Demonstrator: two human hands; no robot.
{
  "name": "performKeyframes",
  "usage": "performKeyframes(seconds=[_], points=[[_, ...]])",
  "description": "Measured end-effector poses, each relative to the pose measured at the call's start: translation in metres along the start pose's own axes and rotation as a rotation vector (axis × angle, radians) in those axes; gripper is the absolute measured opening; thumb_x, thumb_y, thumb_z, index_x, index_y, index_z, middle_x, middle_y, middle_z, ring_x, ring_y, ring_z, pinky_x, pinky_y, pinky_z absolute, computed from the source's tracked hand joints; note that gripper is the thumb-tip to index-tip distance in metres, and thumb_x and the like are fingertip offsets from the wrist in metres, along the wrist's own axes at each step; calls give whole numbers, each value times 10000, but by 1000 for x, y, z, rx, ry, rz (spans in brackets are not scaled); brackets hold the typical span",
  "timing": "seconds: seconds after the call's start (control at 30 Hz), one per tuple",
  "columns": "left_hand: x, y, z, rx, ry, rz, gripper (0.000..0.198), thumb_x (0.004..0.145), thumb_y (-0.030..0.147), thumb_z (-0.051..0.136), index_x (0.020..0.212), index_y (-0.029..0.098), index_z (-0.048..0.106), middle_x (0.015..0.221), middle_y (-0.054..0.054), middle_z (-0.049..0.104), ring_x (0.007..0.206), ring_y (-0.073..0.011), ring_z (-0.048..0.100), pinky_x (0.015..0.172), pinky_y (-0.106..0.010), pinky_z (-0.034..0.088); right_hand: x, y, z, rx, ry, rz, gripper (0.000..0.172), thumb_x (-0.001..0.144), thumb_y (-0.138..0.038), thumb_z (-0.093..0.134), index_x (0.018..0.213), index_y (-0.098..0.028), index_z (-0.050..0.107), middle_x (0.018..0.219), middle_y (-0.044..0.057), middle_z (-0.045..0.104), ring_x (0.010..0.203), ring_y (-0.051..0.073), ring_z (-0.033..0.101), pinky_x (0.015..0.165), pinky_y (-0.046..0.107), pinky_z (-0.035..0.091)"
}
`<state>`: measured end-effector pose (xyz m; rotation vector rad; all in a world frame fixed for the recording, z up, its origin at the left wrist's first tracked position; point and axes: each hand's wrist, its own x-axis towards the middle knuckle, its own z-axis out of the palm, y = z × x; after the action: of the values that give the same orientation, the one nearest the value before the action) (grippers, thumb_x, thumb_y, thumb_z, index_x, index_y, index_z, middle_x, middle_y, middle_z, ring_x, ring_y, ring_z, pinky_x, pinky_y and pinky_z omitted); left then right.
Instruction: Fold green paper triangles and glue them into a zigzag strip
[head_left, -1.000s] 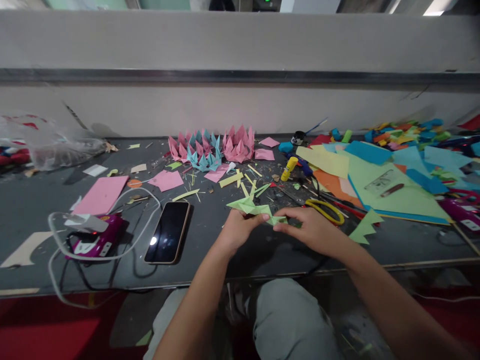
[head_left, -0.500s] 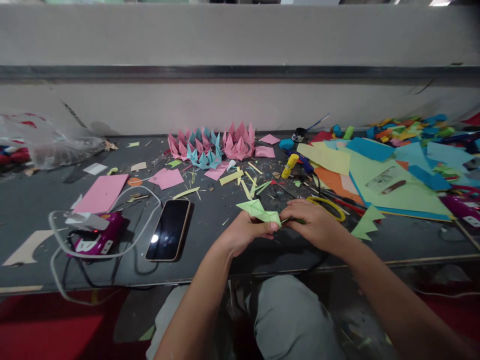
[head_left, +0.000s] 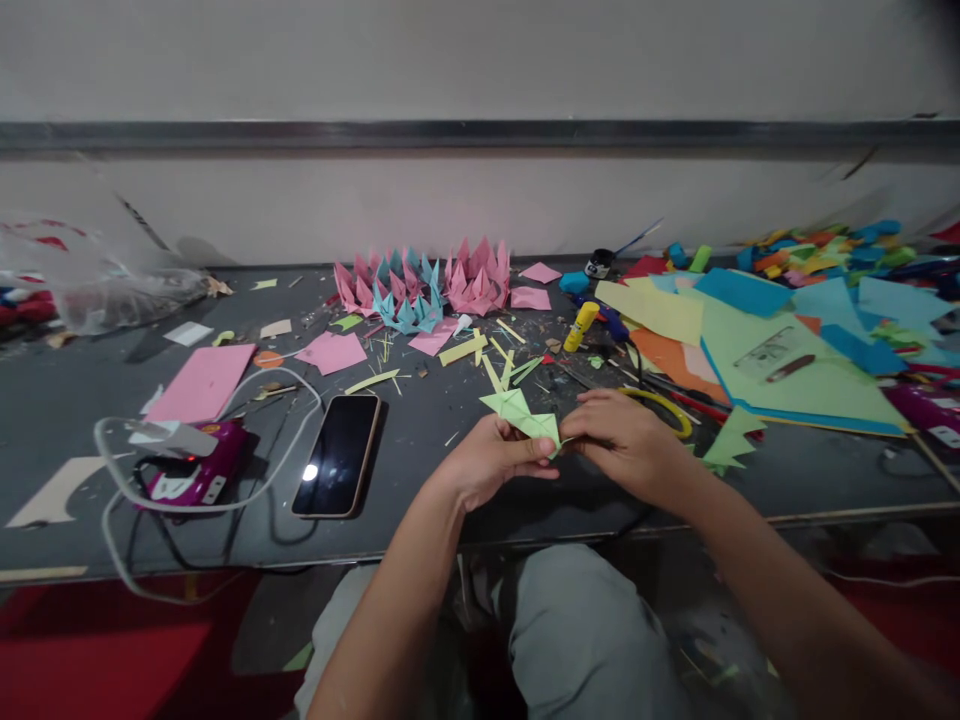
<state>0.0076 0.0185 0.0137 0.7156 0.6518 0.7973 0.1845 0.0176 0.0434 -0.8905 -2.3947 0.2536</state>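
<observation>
A light green folded paper [head_left: 527, 414] with creases and pointed corners is held up over the front of the table. My left hand [head_left: 495, 462] pinches it from below, thumb on top near its right end. At that same right end, my right hand [head_left: 615, 435] has its fingertips closed on the paper's edge; part of the fold is hidden behind those fingers. Another green folded piece with a zigzag edge [head_left: 731, 440] lies to the right of my right hand. Behind my hands are thin yellow paper strips [head_left: 463, 349] and a yellow glue stick [head_left: 581, 327].
Pink and blue origami pieces [head_left: 409, 300] stand near the wall. A phone [head_left: 337, 455], pink paper sheets [head_left: 202, 382] and a purple power strip [head_left: 199, 465] with a white cable are on the left. Coloured sheets [head_left: 810, 385] and a yellow ring [head_left: 667, 408] lie at right.
The green folded paper has tilted so more of its creased face shows, its right end pointing lower. Both hands keep their hold on it. The camera view has shifted slightly.
</observation>
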Motion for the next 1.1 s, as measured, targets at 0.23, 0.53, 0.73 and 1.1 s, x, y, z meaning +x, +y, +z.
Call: performKeyframes(seconds=[0.23,0.53,0.73,1.1], points=[[1,-3,-1,59,37,-8,367,454,293,843,706,108,650,696,-22,602,654,-123,550,593,-273,495,-2,2,6,-22,10,38,209,782,-83,442,714,-221,583,674,-19,682,625,128,607,847,365,416],[3,1,-4,168,66,117,472,447,221,842,867,138,643,756,-16,646,699,-116,572,693,-236,431,-10,6,-6,0,-115,151,149,820,-198,484,747,-232,609,724,6,684,712,165,617,797,343,451],[7,5,-7,72,176,225,333,595,413,759,696,126,624,636,-12,604,632,-109,579,649,-237,471,-14,7,-17,22,-120,313,121,815,-314,548,812,-228,633,819,29,688,782,182,625,733,297,477],[6,14,-18,-105,259,268,328,613,395,757,694,141,567,564,32,561,495,-71,549,530,-182,464,-47,0,-32,15,-18,469,773,667,-546,653,1321,-265,349,1341,106,457,1227,285,424,967,414,399]])
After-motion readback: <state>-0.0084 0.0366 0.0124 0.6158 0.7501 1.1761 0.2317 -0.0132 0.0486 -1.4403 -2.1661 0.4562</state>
